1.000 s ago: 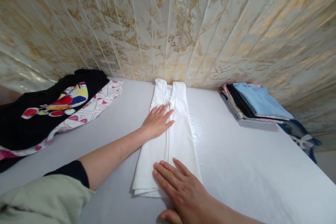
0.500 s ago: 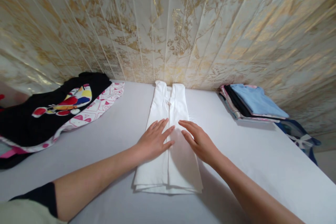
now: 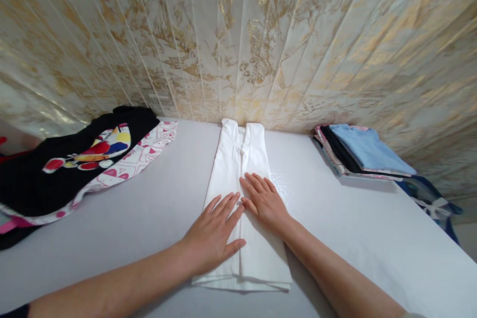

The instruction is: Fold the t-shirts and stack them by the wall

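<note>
A white garment (image 3: 238, 161), folded into a long narrow strip, lies on the grey table (image 3: 156, 203) and reaches back to the wall. My left hand (image 3: 216, 231) rests flat on the strip's near left half, fingers stretched out. My right hand (image 3: 263, 201) lies flat on the strip's right half, a little farther from me, fingers together and extended. Both palms press on the cloth and neither hand grips anything.
A heap of clothes with a black printed shirt (image 3: 55, 169) on a pink-patterned cloth (image 3: 139, 154) sits at the left. A stack of folded clothes topped by a light blue piece (image 3: 367, 151) stands at the back right. A gold-marbled wall (image 3: 238, 35) closes the far edge.
My left hand has slid toward me along the strip. My right hand went from the near end up to the middle, then shifted slightly left beside the left hand.
</note>
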Demonstrator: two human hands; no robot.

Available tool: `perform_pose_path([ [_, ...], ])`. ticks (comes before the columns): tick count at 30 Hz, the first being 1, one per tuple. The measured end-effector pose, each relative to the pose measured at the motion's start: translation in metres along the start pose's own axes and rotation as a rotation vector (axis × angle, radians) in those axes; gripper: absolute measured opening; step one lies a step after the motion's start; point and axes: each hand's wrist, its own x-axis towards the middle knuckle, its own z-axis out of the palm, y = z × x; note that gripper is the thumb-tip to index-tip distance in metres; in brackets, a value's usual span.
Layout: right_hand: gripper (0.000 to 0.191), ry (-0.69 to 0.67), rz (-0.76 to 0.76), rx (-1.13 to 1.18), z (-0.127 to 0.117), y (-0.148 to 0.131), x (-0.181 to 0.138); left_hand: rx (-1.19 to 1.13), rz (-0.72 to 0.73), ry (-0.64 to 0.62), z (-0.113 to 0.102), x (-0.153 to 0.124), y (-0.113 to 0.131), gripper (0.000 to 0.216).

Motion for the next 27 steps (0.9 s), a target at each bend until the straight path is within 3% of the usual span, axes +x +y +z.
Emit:
perform_pose_path([
  [7, 0.052, -0.018, -0.013, 0.026, 0.0, 0.001, 0.002, -0.14, -0.001, -0.017, -0.012, 0.0, 0.003, 0.053],
  [10, 0.051, -0.016, -0.02, 0.043, -0.002, 0.001, 0.002, -0.257, -0.028, 0.053, -0.024, 0.015, -0.011, 0.035],
  [13, 0.052, -0.02, -0.009, 0.055, -0.003, 0.001, 0.003, -0.256, -0.122, 0.179, -0.029, 0.045, -0.035, 0.036],
  [15, 0.054, -0.025, 0.002, 0.061, -0.004, 0.0, 0.004, -0.177, -0.178, 0.224, -0.026, 0.065, -0.051, 0.039],
  [19, 0.054, -0.026, 0.009, 0.074, -0.007, 0.0, 0.005, -0.016, -0.194, 0.156, -0.007, 0.086, -0.067, 0.054],
  [27, 0.058, -0.011, 0.005, 0.038, 0.004, -0.01, 0.0, 0.065, -0.15, 0.123, 0.004, 0.078, -0.06, 0.059],
])
